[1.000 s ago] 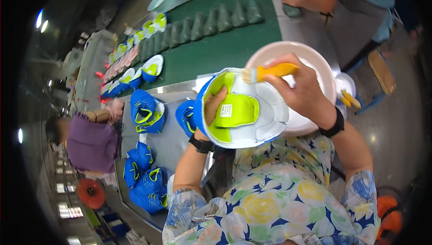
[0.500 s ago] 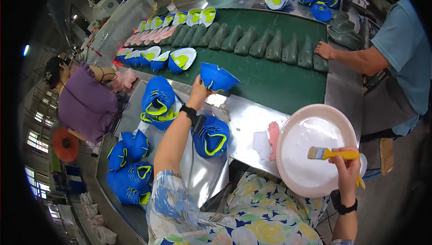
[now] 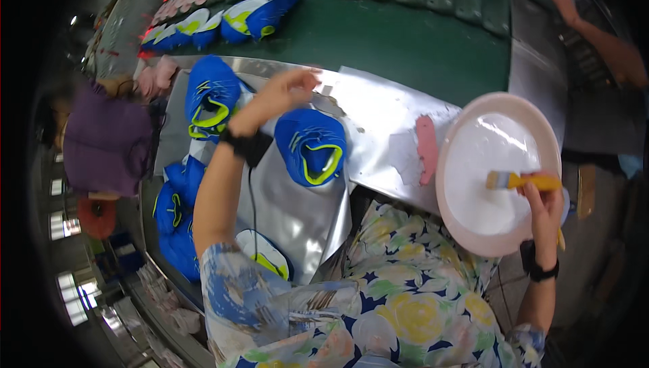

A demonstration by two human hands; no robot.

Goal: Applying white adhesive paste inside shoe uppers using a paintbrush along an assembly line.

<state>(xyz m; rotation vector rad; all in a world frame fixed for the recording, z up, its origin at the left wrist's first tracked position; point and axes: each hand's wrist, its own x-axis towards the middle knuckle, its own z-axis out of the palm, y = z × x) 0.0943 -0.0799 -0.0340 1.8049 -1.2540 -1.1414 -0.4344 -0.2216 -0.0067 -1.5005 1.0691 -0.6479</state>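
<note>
Right now the right hand [image 3: 544, 209] is closed around the yellow handle of a small brush [image 3: 520, 181], fingers wrapped from below, with the bristle end pointing toward the person's left and lying over the white paste inside the pink basin [image 3: 449, 152]. The brush sits at the basin's right side, just within its rim, and whether the bristles touch the paste cannot be told. A black band circles that wrist.

Left of the basin, across a sheet of shiny metal table [image 3: 378, 118], the left hand [image 3: 287, 91] hangs open with fingers loosely spread and nothing in it. It hovers just above and left of a blue shoe upper with yellow-green trim [image 3: 311, 145], which rests on the metal sheet well apart from the basin. A second blue upper [image 3: 211, 97] lies farther left of the basin, beyond the left hand.

A pink strip [image 3: 427, 148] lies on the metal just beside the basin's left rim. Behind the basin, a green conveyor belt [image 3: 405, 43] carries a row of blue and yellow-green soles [image 3: 250, 15]. Beyond the basin's far right, another person's forearm [image 3: 602, 37] reaches over the table edge.
</note>
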